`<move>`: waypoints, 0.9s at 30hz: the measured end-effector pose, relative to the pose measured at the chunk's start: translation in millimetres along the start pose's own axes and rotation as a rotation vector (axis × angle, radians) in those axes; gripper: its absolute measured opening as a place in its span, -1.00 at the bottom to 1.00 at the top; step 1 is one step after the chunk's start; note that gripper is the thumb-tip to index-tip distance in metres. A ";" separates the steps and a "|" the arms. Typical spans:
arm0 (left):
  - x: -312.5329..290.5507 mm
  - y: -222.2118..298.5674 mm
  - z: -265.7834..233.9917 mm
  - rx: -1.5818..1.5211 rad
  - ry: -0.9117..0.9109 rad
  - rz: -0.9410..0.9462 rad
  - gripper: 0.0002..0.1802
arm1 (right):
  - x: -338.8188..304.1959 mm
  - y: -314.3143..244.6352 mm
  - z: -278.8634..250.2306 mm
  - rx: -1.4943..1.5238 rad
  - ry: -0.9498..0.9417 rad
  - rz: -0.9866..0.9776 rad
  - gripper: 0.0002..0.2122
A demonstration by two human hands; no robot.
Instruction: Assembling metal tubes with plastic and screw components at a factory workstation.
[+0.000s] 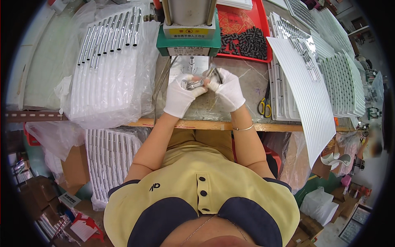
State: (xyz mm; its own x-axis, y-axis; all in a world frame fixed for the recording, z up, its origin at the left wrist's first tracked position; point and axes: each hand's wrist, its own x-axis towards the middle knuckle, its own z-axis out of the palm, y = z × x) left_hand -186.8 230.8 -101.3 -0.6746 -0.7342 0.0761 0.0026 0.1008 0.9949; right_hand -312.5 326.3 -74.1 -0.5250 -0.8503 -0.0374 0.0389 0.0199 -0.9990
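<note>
My left hand [180, 97], in a white glove with bare fingertips, is closed round short shiny silver metal tubes [195, 84]. Close beside it my right hand [229, 91], gloved the same way, has its fingers pinched together by the tubes. Something shiny with a dark part shows at those fingers, too blurred to name. Just beyond both hands, a silver tube [191, 61] stands on the bright metal plate [178, 66] of a bench press. The green press head [162, 46] is above that plate.
Silver tubes [108, 35] lie on a stack of white ridged trays at left. A red tray [266, 24] holds black plastic sleeves [250, 43]. Yellow-handled scissors [264, 108] lie right of my hands. White ridged sheets [302, 82] overhang the wooden table edge [205, 124].
</note>
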 end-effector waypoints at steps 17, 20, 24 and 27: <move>11.2 20.0 -62.3 -0.133 -0.013 -0.154 -0.74 | 60.1 32.2 38.1 -0.358 0.157 -0.094 -0.57; 2.2 14.2 -69.1 -0.384 -0.111 -0.225 -0.64 | 48.4 20.0 38.9 -0.524 0.211 -0.112 -0.52; -9.0 8.7 -67.3 -0.739 -0.319 -0.312 -0.56 | 22.1 18.5 23.9 -0.379 0.394 -0.282 -0.46; -16.4 7.8 -63.9 -0.752 -0.425 -0.379 -0.53 | -9.5 -10.8 18.1 0.178 0.057 0.037 -0.48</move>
State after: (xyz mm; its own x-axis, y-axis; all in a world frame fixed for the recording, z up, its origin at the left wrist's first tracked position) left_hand -128.5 200.8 -90.6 -0.9403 -0.3083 -0.1444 0.1035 -0.6628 0.7416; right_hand -292.5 324.6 -62.6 -0.5674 -0.8195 -0.0802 0.2063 -0.0472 -0.9773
